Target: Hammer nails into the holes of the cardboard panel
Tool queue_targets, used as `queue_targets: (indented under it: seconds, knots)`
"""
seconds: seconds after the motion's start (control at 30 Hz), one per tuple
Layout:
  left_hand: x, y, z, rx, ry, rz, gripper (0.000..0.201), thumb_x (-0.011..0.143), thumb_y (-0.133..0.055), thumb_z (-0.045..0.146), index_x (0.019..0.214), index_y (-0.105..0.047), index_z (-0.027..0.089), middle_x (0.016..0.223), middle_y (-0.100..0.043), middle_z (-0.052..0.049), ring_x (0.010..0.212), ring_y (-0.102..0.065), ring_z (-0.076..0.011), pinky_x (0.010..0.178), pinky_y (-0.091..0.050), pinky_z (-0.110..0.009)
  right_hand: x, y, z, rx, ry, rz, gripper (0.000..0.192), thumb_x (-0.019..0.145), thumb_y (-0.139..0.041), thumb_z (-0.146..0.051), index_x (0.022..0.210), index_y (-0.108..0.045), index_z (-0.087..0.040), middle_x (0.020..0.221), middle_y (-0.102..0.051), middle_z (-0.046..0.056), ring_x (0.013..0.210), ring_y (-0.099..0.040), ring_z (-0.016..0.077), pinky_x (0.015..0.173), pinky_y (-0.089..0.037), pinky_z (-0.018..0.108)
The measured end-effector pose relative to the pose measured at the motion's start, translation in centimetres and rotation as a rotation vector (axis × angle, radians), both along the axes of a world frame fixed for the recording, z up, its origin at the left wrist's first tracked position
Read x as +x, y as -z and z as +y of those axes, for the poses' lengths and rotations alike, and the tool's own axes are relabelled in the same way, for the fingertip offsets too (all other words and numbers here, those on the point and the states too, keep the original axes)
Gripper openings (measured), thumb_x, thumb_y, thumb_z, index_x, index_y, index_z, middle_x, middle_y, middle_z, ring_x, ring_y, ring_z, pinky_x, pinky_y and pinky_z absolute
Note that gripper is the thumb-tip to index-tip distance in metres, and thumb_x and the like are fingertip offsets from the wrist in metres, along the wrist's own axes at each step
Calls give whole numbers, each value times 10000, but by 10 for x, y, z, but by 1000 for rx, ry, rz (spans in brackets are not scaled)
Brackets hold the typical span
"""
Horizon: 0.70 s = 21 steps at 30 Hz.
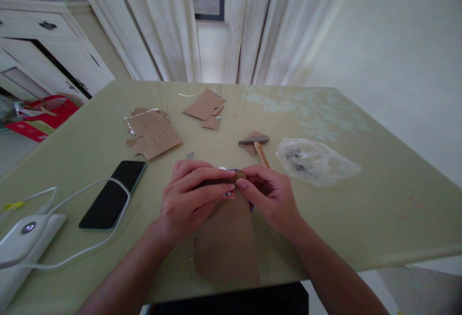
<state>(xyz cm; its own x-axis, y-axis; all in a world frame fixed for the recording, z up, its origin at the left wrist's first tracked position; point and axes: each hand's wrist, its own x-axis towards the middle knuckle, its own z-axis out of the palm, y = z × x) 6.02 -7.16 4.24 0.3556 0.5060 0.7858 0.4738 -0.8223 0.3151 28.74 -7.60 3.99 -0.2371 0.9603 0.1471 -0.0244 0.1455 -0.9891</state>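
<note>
Both hands meet over a brown cardboard piece (229,243) lying at the table's near edge. My left hand (195,190) is closed, its fingers pinching the upper folded edge of the cardboard; small pale round heads, perhaps nails, show by its fingertips. My right hand (269,195) pinches the right end of that same edge between thumb and fingers. Something blue and white under the cardboard is mostly hidden. Just beyond my right hand lies a hammer (260,150) with a wooden handle, its head on a small cardboard scrap. Several nails (190,156) lie beyond my left hand.
Cardboard pieces (155,132) lie at left, more cardboard scraps (205,105) at the back. A clear plastic bag (315,161) with dark items sits at right. On the left are a phone (113,195), a white cable (97,245) and a white power strip (34,243).
</note>
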Motion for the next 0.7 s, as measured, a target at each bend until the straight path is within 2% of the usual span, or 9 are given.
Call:
queue_targets:
  seconds: [0.33,0.57,0.7]
  knots:
    - [0,0,-2,-17,19,-33,120,1038,-773,197,1095,-825,289,1236,-875,-18,1078,-768,-221,922,-601,-427,0,4,-2,29,7,-8,203,1023,-822,-405,1060,-814,-206,748,-727,12,613,-616,129,528,-448,225]
    - [0,3,-1,-56,96,-113,145,1025,-755,132,1107,-808,239,1271,-865,-64,1117,-767,-229,958,-605,-423,0,1,-5,11,1,18,197,1016,-822,-410,1060,-816,-217,780,-756,20,647,-646,135,561,-468,228]
    - [1,8,-1,-67,95,-158,154,1006,-770,129,1107,-815,236,1268,-864,-77,1121,-784,-238,977,-617,-428,-1,-1,-7,-16,15,13,195,1001,-828,-412,1033,-805,-221,790,-765,23,654,-656,139,560,-468,228]
